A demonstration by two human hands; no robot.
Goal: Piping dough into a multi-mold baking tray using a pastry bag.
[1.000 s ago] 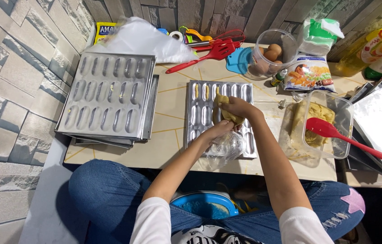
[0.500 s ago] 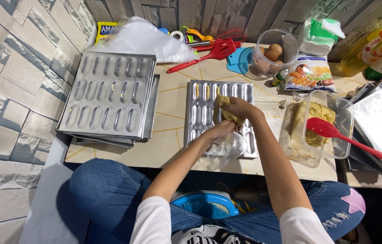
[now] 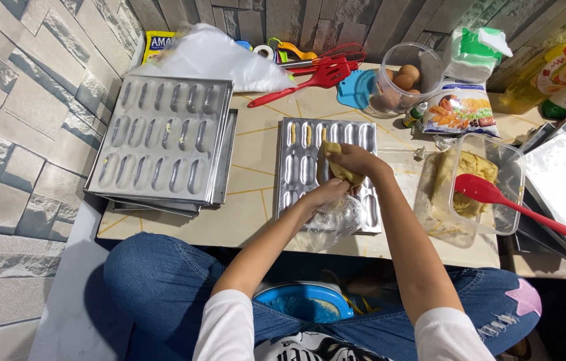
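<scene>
Head view: we look straight down on a low tabletop [image 3: 256, 220] with our knees in blue jeans below its near edge. At the middle of the tabletop lies a metal mould tray [image 3: 303, 167] with long oval cavities, a few at its far left corner holding yellow dough. Our right hand [image 3: 353, 160] hovers over the middle of this tray, fingers curled around a lump of yellow dough [image 3: 336, 167]. Our left hand [image 3: 326, 194] sits just beneath it, fingers pressed together and touching the lower end of the same lump. Below the hands, at the tray's near edge, lies crumpled clear plastic [image 3: 336, 220]; we cannot tell whether either hand grips it.

At the left edge of the tabletop rests a stack of empty mould trays [image 3: 162, 144]. Toward the right edge stands a clear plastic tub [image 3: 514, 180] of dough with a red spatula [image 3: 517, 210] lying across it, its handle reaching past the near right corner. Along the far edge we find a white plastic bag [image 3: 209, 57], a red slotted turner [image 3: 310, 80], a clear container of eggs [image 3: 397, 83] and a printed packet [image 3: 460, 113].
</scene>
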